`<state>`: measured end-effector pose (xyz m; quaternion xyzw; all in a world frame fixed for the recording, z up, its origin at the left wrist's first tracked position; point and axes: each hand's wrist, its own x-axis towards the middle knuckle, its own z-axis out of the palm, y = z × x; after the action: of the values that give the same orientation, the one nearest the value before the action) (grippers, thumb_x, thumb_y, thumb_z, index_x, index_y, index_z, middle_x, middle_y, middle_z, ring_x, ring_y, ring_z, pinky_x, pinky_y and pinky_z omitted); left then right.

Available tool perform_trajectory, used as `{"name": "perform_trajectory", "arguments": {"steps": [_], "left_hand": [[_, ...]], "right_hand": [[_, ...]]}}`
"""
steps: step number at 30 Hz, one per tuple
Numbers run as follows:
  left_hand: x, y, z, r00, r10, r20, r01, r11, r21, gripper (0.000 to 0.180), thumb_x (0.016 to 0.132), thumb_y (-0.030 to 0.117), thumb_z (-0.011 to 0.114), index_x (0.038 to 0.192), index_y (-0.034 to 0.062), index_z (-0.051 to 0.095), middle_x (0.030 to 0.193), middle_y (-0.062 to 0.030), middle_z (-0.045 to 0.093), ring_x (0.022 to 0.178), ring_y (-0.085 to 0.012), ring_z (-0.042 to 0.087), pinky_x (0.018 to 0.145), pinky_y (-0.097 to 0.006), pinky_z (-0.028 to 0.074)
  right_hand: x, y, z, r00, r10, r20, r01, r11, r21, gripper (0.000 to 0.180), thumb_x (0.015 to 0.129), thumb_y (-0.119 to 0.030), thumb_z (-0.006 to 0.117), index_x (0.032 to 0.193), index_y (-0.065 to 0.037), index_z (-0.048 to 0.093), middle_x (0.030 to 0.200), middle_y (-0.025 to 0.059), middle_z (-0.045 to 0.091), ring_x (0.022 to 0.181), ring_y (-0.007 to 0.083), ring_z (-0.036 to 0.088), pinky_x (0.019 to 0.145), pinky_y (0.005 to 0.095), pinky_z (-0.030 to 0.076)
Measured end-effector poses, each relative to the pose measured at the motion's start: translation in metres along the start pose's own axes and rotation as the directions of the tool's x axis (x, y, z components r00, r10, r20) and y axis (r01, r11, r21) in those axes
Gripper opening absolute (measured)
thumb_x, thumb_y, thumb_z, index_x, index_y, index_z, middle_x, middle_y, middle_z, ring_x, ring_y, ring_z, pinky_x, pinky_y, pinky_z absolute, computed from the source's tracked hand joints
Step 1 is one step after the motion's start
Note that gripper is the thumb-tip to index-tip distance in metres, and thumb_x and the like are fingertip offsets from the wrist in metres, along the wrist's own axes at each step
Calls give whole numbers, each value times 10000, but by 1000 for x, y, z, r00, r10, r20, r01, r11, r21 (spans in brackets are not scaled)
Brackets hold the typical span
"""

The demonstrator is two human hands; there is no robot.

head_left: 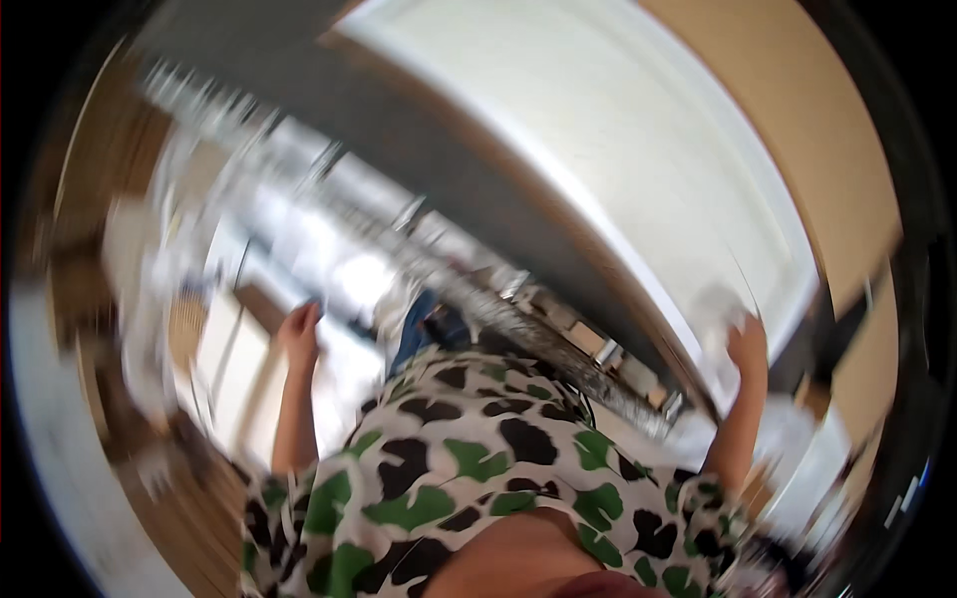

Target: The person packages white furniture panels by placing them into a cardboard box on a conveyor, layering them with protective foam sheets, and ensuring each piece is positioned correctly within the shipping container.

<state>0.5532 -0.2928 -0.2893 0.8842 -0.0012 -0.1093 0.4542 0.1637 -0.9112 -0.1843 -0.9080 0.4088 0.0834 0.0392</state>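
Note:
My right hand (748, 341) is at the right end of a large white panel (598, 100) with a raised white rim. Its fingers are curled closed, and blur hides what they hold, if anything. A thin dark line rises from beside that hand over the panel, too faint to name. On the other side, my left hand (301, 334) hangs in the air with its fingers curled together and nothing seen in them. Below it, near the wrist, lie white box-like pieces (229, 349), smeared by motion.
Brown cardboard (797, 90) borders the panel's far right side. A metal conveyor-like rail (429, 259) runs diagonally between the hands, along a dark grey strip (299, 70). Clear plastic wrap (140, 289) hangs at the left by brown wooden or cardboard stacks (110, 140).

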Motion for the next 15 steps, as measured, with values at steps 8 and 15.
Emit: {"name": "perform_trajectory", "arguments": {"steps": [8,15], "left_hand": [[-142,-95,17,874,-255,414,57,899,434,318,756,352,597,893,71,659,868,-157,638,810,-319,602,756,-365,469],[-159,-124,-14,817,-460,347,279,843,460,328,741,360,601,872,65,659,876,-162,635,835,-319,597,765,-382,464]], "right_hand": [[2,-183,-92,888,-350,-297,459,687,563,293,895,-89,475,1175,-16,516,1058,106,583,886,163,556,712,254,455],[-68,-395,-76,839,-467,-279,475,378,795,278,886,-41,469,1152,35,499,970,119,583,825,149,558,718,243,453]]}}
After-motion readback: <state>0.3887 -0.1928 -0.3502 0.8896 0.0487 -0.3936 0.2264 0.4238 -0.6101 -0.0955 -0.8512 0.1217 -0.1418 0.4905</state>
